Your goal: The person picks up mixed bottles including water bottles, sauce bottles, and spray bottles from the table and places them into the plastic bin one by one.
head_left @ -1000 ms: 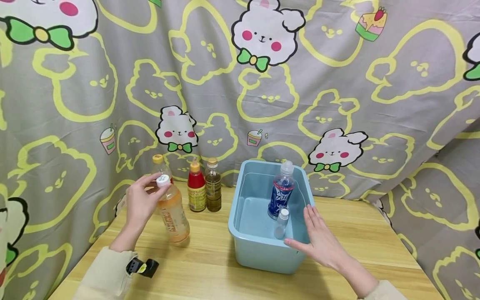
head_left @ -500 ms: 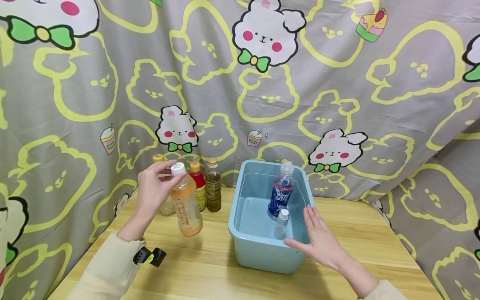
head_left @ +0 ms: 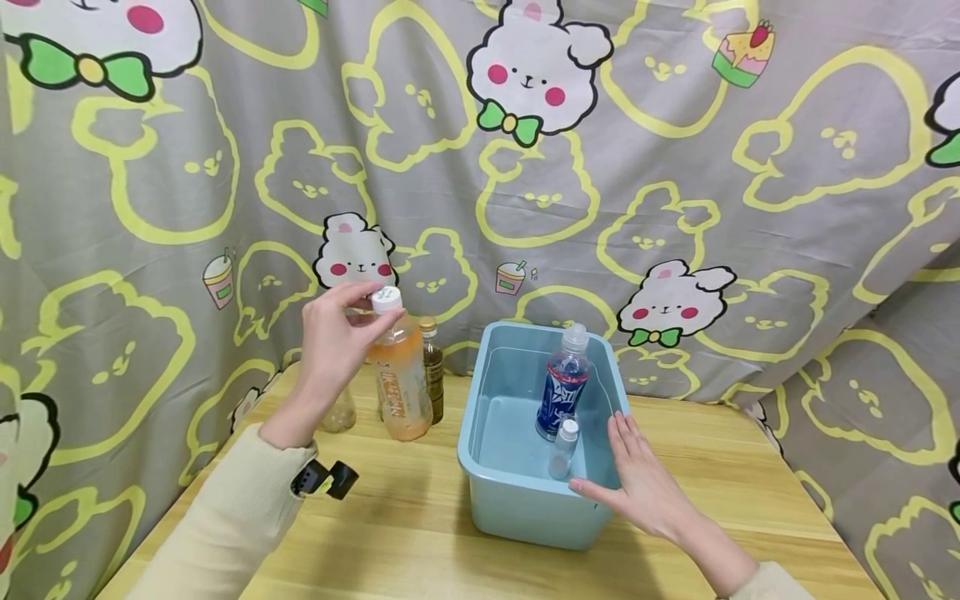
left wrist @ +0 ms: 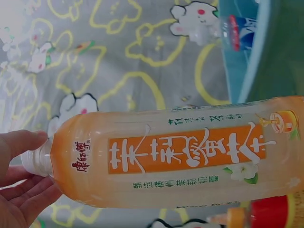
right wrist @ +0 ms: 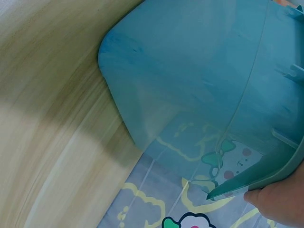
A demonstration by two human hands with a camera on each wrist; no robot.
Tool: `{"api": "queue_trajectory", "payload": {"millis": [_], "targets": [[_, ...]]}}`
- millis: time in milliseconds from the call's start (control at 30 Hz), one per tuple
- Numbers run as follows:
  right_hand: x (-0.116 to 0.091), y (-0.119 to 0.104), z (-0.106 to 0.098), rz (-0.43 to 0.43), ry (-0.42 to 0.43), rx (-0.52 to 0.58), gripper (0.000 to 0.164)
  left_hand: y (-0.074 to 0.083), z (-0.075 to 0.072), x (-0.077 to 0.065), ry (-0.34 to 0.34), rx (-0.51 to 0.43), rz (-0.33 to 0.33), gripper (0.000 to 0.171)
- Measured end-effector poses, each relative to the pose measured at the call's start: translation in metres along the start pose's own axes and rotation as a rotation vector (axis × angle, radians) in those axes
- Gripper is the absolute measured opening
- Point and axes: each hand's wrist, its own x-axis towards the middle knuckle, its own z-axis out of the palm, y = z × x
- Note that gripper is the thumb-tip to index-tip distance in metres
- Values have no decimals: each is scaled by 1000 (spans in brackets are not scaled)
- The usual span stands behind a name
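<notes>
My left hand (head_left: 333, 354) pinches the white cap of a tea bottle (head_left: 405, 387) and holds it upright above the table. In the left wrist view, the thumb and fingers grip the neck of this tea bottle (left wrist: 185, 159), which has an orange label with white characters. A light blue plastic bin (head_left: 517, 508) stands right of it. My right hand (head_left: 648, 487) lies against the bin's right rim, fingers straight and thumb spread along the front edge. Inside the bin stand a blue-labelled drink bottle (head_left: 564, 387) and a small clear bottle (head_left: 562, 450) with a white cap.
Behind the tea bottle is a dark sauce bottle (head_left: 433, 371), partly covered. A red bottle (left wrist: 270, 211) with a yellow cap shows in the left wrist view. A clear bottle (head_left: 340, 412) stands behind my left wrist. A patterned curtain (head_left: 420, 183) hangs behind the wooden table (head_left: 390, 542).
My left hand has lifted the tea bottle off the table and carried it right and up, now in front of the sauce bottles. My right hand has stayed on the bin.
</notes>
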Motion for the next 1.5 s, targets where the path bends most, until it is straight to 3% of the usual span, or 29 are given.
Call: {"api": "queue_trajectory", "payload": {"millis": [367,767,1133,1500], "targets": [[0,2,1,-3,11,-8,100,29,8,19,-26,-39,60,36],[0,1,0,3,2,-5,100,58,25,29,-30,-74,137,34],[0,1,1,7,-9,-6,100,72,47,28,-92,-105,149,34],[0,1,1,6,-7,11,100,78,75,13,-134,-149,146,34]]}}
